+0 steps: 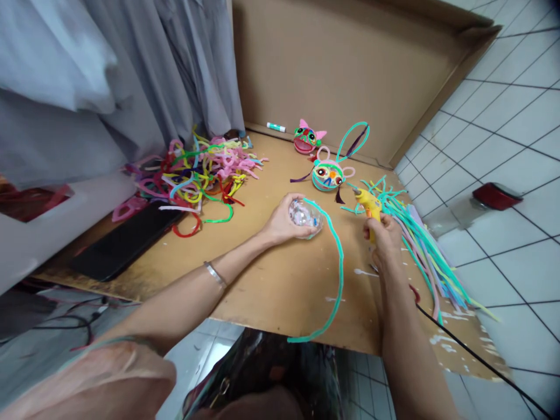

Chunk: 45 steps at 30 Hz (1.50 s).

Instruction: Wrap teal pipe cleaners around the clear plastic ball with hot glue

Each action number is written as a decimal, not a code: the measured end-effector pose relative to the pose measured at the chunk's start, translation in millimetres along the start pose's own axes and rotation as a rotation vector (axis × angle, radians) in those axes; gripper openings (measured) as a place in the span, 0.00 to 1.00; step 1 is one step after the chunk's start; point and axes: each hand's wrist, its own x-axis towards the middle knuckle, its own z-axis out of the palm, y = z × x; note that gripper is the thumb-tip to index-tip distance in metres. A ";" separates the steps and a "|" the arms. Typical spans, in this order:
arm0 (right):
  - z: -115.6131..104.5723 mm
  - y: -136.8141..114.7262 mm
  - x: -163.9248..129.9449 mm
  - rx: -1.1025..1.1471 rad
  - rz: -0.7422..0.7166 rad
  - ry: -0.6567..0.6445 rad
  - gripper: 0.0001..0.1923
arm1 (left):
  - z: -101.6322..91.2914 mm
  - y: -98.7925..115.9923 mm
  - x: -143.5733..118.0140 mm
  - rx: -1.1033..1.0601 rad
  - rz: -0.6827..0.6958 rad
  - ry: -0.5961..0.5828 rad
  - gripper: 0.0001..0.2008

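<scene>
Cupped around a small clear ball (pixel 305 217), the left hand (pixel 282 224) holds it just above the middle of the board, fingers curled over the top and the thumb underneath. Something pale and glittery shows through the ball's shell, though what it is cannot be made out. One end of a long teal pipe cleaner (pixel 336 274) lies against the ball; the rest bends down across the board and curls past its near edge. The right hand (pixel 385 236) is closed around the grip of a yellow glue gun (pixel 368 204), whose nozzle points towards the ball with a small gap between them. A black cord (pixel 472 353) runs back along the right forearm and off the near right corner.

Between the two hands and the near edge the brown cardboard table (pixel 280 286) is bare apart from white glue spots. To the right, straight pipe cleaners (pixel 424 245) in teal, pink and yellow fan out to the board's right edge, just beside the glue gun. Beyond the hands sit a teal animal face (pixel 328 175) with looped ears and, farther back, a pink animal face (pixel 307 139) near a glue stick (pixel 275 126) at the foot of the upright cardboard wall (pixel 341 64). A tangled heap of bent pipe cleaners (pixel 201 169) fills the left side, with a black flat object (pixel 125 239) beside it. Grey curtain (pixel 109 76) hangs on the left; white floor tiles (pixel 503 140) spread on the right.
</scene>
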 end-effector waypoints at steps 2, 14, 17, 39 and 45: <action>-2.1 -8.0 -6.1 0.219 0.142 -0.184 0.15 | 0.4 -0.6 -0.1 0.030 0.022 0.010 0.40; 10.2 -8.7 -14.6 -0.070 -0.005 0.032 0.24 | 1.8 2.2 -3.3 0.071 0.067 -0.008 0.39; 9.7 -3.9 -10.7 -0.034 -0.061 0.148 0.22 | 2.0 1.6 -2.6 0.080 0.072 0.004 0.39; 24.1 -17.9 -37.0 -0.081 -0.240 -0.115 0.20 | 1.4 -0.8 2.5 -0.114 -0.068 0.027 0.41; 22.8 -19.0 -34.3 -0.047 -0.170 0.033 0.22 | 7.9 4.8 -9.6 0.030 0.043 -0.078 0.40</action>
